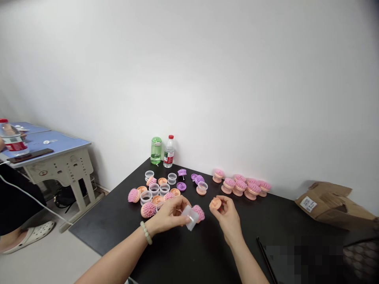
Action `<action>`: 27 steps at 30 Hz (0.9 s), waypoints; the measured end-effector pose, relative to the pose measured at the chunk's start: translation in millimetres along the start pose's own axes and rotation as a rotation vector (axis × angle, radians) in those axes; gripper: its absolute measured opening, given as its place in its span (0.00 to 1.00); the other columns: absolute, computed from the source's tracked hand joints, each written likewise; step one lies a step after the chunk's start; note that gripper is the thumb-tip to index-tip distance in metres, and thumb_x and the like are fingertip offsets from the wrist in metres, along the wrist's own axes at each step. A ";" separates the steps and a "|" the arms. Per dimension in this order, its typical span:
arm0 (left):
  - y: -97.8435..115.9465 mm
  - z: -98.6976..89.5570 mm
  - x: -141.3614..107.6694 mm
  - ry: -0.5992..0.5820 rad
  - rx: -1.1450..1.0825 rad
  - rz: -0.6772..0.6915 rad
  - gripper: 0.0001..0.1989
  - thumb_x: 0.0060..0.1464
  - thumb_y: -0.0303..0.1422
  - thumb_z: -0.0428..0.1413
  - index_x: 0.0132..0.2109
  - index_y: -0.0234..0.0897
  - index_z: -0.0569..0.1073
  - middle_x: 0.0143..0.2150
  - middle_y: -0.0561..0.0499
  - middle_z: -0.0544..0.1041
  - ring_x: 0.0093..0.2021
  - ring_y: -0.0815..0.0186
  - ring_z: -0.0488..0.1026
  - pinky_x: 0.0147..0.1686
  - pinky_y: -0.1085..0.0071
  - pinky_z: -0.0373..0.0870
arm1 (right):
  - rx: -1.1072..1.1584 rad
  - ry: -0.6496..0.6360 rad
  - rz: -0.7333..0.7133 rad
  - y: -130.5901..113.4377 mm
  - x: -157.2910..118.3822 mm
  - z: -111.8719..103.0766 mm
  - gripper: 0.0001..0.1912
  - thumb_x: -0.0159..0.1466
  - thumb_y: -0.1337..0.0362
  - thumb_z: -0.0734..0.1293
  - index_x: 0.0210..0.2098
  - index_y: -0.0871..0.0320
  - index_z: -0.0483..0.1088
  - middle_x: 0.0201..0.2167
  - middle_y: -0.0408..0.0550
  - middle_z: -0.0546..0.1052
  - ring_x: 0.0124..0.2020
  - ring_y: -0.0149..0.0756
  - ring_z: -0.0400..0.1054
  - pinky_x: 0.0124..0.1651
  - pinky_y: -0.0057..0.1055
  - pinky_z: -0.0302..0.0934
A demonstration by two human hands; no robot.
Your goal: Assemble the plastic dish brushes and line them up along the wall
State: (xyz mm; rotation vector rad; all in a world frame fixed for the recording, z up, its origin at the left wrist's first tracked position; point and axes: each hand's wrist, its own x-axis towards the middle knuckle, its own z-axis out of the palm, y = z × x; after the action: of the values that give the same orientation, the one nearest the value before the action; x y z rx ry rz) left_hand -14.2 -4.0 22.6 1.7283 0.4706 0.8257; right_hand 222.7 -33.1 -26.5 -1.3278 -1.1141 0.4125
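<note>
My left hand (168, 215), with a pale green bead bracelet (146, 232) on its wrist, pinches a transparent plastic cover (189, 217) by its edge. Just beyond that cover sits a pink bristled scalp massager head (198, 212). It may touch the cover, but I cannot tell. My right hand (227, 219) holds a peach round massager base (215, 203) between thumb and fingers. The two hands are apart, above the black table (189, 252). Several pink massagers (239, 185) stand in a loose row beyond my right hand.
Transparent rings, peach bases and purple pieces (181, 186) lie scattered on the table. A green bottle (156, 150) and a water bottle (169, 152) stand at the back corner. Torn cardboard (331, 205) lies at right. A person (17, 205) sits by a blue desk (50, 144).
</note>
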 end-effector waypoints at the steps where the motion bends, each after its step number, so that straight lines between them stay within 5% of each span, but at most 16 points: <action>1: 1.4 0.0 -0.4 -0.049 0.106 0.039 0.21 0.48 0.47 0.64 0.43 0.37 0.72 0.38 0.49 0.74 0.34 0.65 0.71 0.32 0.70 0.67 | 0.046 -0.051 0.101 5.2 3.2 -2.9 0.22 0.50 0.56 0.74 0.41 0.55 0.66 0.41 0.51 0.78 0.44 0.47 0.76 0.48 0.45 0.71; 4: 2.1 1.0 -0.8 -0.214 0.415 0.171 0.23 0.48 0.47 0.64 0.47 0.39 0.74 0.42 0.47 0.76 0.41 0.59 0.71 0.41 0.65 0.65 | 0.097 -0.192 0.223 11.0 8.2 -12.1 0.22 0.44 0.57 0.78 0.34 0.56 0.69 0.33 0.49 0.81 0.40 0.49 0.78 0.45 0.45 0.72; 7: -3.2 2.5 -0.4 -0.300 0.612 0.269 0.22 0.50 0.48 0.62 0.47 0.41 0.74 0.44 0.45 0.77 0.42 0.56 0.70 0.42 0.63 0.62 | 0.118 -0.321 0.261 6.0 9.1 -19.8 0.21 0.44 0.58 0.79 0.34 0.57 0.70 0.35 0.51 0.82 0.42 0.48 0.78 0.48 0.43 0.70; 12: -12.3 2.3 0.3 -0.281 0.912 0.307 0.22 0.46 0.43 0.64 0.47 0.40 0.74 0.37 0.47 0.76 0.37 0.57 0.69 0.41 0.62 0.58 | 0.048 -0.497 0.214 -2.2 9.8 -25.7 0.19 0.48 0.62 0.77 0.35 0.56 0.69 0.43 0.52 0.81 0.51 0.49 0.74 0.57 0.46 0.63; 16: -11.8 1.2 -0.2 -0.250 1.045 0.277 0.22 0.46 0.38 0.63 0.50 0.41 0.72 0.38 0.47 0.76 0.39 0.56 0.69 0.42 0.62 0.57 | -0.064 -0.607 0.161 -4.1 9.6 -27.1 0.13 0.48 0.67 0.74 0.31 0.54 0.68 0.46 0.51 0.81 0.65 0.51 0.62 0.64 0.48 0.53; 21: -9.1 -0.8 -1.2 -0.241 1.110 0.280 0.24 0.43 0.32 0.61 0.51 0.42 0.72 0.43 0.46 0.78 0.43 0.54 0.69 0.43 0.59 0.57 | -0.176 -0.602 0.121 -5.3 7.6 -26.6 0.12 0.47 0.70 0.71 0.30 0.54 0.69 0.50 0.52 0.80 0.65 0.52 0.61 0.64 0.50 0.51; 27: -12.1 -0.1 -2.6 -0.158 1.174 0.342 0.25 0.48 0.24 0.57 0.55 0.39 0.68 0.52 0.46 0.76 0.48 0.55 0.69 0.51 0.58 0.61 | -0.430 -0.511 0.003 1.0 6.5 -22.4 0.19 0.45 0.71 0.71 0.38 0.53 0.73 0.46 0.48 0.78 0.51 0.47 0.70 0.56 0.42 0.61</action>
State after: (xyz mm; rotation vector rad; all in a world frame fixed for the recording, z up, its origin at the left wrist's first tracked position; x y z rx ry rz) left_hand -14.8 -2.0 10.4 2.9959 0.6141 0.6568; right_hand 244.4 -40.1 -21.5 -1.6467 -1.6946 0.5535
